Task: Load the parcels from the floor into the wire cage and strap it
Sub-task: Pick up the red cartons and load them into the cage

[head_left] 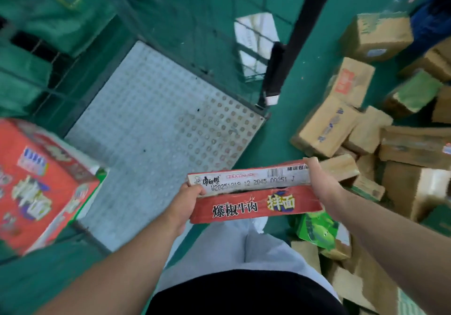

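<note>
- Inside the cage (156, 129), the floor is mostly bare: loading has barely begun.
- Right of the cage, a pile of parcels (324, 129) waits.
- At the cage's left lies one red carton (41, 183).
- Before the cage, the left hand (188, 200) and right hand (317, 175) grasp a red box (253, 205) by its ends.

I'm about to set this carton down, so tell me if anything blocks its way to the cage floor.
Nothing visible does. The carton, gripped by the left hand and right hand, faces bare cage floor. A second red carton at the floor's left edge and a black strap at its far corner stand aside.
</note>
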{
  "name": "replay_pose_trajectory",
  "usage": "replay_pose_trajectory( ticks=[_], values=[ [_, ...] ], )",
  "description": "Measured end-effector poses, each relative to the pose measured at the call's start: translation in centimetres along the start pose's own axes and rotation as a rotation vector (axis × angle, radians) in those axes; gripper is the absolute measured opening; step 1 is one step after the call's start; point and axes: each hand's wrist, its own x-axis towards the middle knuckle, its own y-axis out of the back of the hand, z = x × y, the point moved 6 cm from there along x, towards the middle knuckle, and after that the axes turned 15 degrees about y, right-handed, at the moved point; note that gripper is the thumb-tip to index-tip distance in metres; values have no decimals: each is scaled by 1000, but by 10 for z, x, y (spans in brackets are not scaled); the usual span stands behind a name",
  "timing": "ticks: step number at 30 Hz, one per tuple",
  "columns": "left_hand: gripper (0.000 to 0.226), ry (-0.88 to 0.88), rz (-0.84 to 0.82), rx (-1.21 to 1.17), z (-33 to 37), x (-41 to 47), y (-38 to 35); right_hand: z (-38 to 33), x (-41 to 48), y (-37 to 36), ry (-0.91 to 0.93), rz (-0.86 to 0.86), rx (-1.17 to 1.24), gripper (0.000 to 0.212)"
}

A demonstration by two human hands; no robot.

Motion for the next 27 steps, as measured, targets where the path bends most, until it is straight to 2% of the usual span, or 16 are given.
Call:
replay_pose_trajectory(
  ticks=[2, 6, 9, 12, 16, 19, 22, 24, 27],
  values=[
    [19, 15, 17, -106, -18, -1, 33, -25, -24, -29, 82, -19, -103, 91],
    [33, 25, 9, -327, -39, -17, 112, -83, -76, -100, 221, -81, -211, 81],
    [26, 3, 5, -443, -45, -26, 175, -130, -105, -163, 350, -118, -309, 86],
    [25, -55, -1, -562, -41, -40, 249, -191, -144, -235, 529, -82, -388, 85],
    [56, -231, 105, -741, -27, -58, 374, -285, -206, -340, 750, -71, -421, 89],
    [42, -364, 175, -896, -27, -73, 456, -346, -259, -410, 956, -95, -332, 88],
    [19, -459, 205, -1151, -56, -75, 512, -370, -298, -461, 1126, -186, -55, 59],
    [15, -477, 273, -1314, -85, -64, 536, -358, -297, -498, 1143, -320, 117, 45],
    [25, -431, 332, -1431, -131, -22, 549, -301, -256, -565, 1072, -479, 224, 51]
  ],
)
